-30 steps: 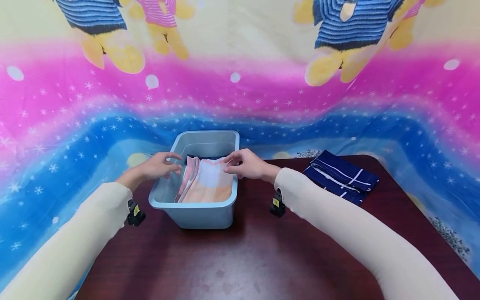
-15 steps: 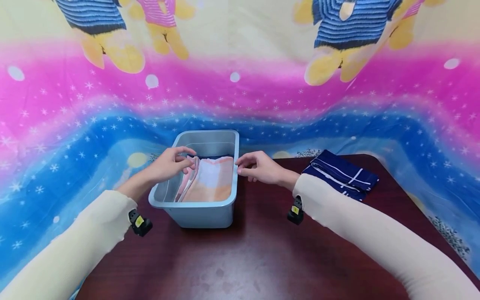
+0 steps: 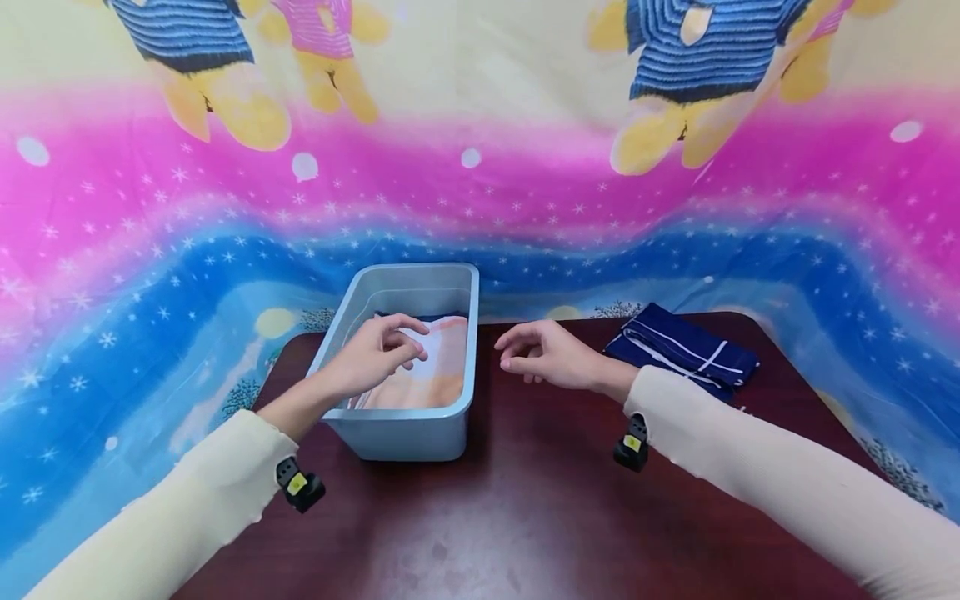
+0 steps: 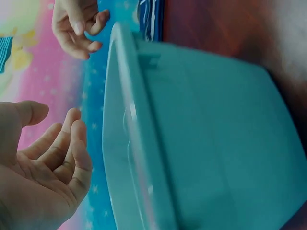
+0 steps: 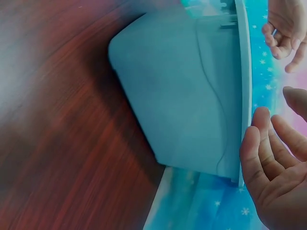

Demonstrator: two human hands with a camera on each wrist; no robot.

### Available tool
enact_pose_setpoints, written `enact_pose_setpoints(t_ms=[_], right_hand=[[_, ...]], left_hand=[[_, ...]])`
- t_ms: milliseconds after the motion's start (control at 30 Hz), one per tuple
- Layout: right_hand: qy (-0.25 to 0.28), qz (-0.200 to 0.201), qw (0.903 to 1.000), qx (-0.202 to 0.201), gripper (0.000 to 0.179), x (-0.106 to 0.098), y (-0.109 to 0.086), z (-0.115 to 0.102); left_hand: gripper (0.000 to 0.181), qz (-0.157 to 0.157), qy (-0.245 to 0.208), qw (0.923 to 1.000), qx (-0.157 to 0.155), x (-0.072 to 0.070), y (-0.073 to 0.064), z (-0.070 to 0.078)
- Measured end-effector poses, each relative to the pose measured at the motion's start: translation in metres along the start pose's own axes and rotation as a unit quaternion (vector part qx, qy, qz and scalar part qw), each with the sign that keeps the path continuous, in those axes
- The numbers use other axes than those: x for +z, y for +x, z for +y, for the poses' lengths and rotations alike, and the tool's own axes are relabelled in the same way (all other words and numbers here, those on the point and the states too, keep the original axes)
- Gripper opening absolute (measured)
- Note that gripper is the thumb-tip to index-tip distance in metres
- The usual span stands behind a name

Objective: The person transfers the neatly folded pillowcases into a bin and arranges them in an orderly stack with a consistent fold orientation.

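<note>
A blue-grey plastic bin (image 3: 412, 437) stands on the table with folded cloth (image 3: 442, 358) inside, peach and white on top, and a dark blue edge shows behind it. Over the bin's opening hovers my left hand (image 3: 378, 354), its fingers loosely bent and holding nothing; it hides part of the cloth. My right hand (image 3: 555, 354) is in the air just right of the bin, also loosely bent with nothing in it. Both wrist views show the hands above rim level, palms bare. A folded navy cloth (image 3: 682, 346) with white lines lies to the right, beyond my right hand.
The dark reddish-brown table (image 3: 510, 517) reaches back to a patterned curtain (image 3: 525, 192) close behind the bin. Small black wrist cameras (image 3: 300, 485) sit at both cream sleeves (image 3: 195, 500).
Both hands have moved rightward: the left from the bin's left rim to over its middle, the right from above the cloth to outside the bin. Bin and cloths have stayed put.
</note>
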State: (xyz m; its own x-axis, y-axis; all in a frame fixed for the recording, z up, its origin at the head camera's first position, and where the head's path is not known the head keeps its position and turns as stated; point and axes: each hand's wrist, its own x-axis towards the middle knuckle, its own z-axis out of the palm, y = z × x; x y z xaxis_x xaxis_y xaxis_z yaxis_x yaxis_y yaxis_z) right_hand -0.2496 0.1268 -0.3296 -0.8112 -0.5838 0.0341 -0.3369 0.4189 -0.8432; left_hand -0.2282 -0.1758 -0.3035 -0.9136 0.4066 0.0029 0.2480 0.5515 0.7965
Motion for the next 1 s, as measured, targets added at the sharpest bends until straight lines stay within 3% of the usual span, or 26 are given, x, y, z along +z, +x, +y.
enact_pose_setpoints(t_ms=[200, 433, 733, 1000], right_hand=[[-0.006, 0.005, 1.0000, -0.002, 0.028, -0.009, -0.016, 0.004], [-0.018, 0.021, 0.9996, 0.002, 0.029, -0.022, -0.036, 0.015], [-0.034, 0.028, 0.9989, 0.013, 0.030, -0.029, -0.051, 0.026], [-0.051, 0.053, 0.9969, 0.027, 0.029, -0.039, -0.064, 0.038]], left_hand=[[0.028, 0.007, -0.010, 0.9995, 0.029, 0.014, -0.004, 0.008], [0.027, 0.009, -0.035, 0.9973, 0.064, 0.034, 0.002, 0.023], [0.026, -0.016, -0.076, 0.9953, 0.058, 0.058, 0.003, 0.036], [0.026, -0.025, -0.079, 0.9943, 0.066, 0.076, 0.008, 0.043]])
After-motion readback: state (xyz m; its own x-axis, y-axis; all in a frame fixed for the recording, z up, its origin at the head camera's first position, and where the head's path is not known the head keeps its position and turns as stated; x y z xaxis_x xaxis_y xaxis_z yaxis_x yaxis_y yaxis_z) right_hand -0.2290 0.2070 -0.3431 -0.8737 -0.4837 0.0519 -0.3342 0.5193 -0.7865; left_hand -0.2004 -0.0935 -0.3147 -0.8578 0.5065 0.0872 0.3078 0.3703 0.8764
